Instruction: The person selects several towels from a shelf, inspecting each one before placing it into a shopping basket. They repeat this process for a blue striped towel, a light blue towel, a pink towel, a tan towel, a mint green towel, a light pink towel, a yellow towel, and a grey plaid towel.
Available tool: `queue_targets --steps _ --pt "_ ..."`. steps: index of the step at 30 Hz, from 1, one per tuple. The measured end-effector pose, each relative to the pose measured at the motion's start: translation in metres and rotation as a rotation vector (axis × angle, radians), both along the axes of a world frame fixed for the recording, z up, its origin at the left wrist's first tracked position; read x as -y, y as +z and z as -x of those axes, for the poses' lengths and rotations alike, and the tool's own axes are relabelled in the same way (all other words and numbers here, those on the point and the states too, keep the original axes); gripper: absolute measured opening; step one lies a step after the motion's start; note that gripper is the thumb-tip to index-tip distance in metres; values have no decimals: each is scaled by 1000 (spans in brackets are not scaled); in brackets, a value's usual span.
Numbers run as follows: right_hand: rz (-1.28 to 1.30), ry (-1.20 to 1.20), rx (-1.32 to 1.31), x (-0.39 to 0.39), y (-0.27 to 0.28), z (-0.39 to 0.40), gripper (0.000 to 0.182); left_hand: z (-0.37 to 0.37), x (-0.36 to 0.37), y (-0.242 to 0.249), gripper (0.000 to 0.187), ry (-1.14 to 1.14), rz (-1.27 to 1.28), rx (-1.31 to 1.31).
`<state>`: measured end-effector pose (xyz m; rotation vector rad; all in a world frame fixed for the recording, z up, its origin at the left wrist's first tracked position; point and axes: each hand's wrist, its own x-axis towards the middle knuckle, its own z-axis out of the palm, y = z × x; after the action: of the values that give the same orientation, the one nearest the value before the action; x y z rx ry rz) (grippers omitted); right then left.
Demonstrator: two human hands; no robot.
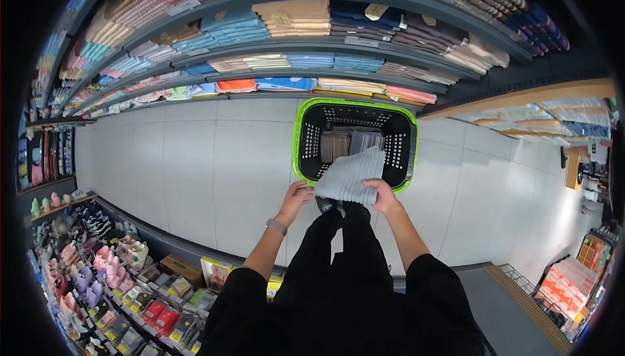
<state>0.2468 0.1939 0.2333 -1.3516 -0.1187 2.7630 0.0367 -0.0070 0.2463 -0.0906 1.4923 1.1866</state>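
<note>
A light grey-blue ribbed towel hangs over the near side of a black shopping basket with a bright green rim. My right hand is closed on the towel's right edge, thumb on top. By the towel's left corner is my left hand, fingers stretched out toward the cloth and close to the basket's near left corner. Inside the basket lie a folded brown towel and a folded grey striped towel, partly covered by the towel I hold.
The basket stands on a grey tiled floor in front of shelves stacked with folded towels. My shoe is right at its near side. Slippers and packaged goods fill a display at lower left. A wooden-edged shelf juts out at right.
</note>
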Motion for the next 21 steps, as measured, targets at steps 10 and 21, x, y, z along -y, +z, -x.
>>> queue_targets --steps 10,21 --pt "-371 141 329 -52 -273 70 53 19 132 -145 25 175 133 -113" --pt "-261 391 389 -30 -526 130 48 60 140 -291 30 366 190 -151"
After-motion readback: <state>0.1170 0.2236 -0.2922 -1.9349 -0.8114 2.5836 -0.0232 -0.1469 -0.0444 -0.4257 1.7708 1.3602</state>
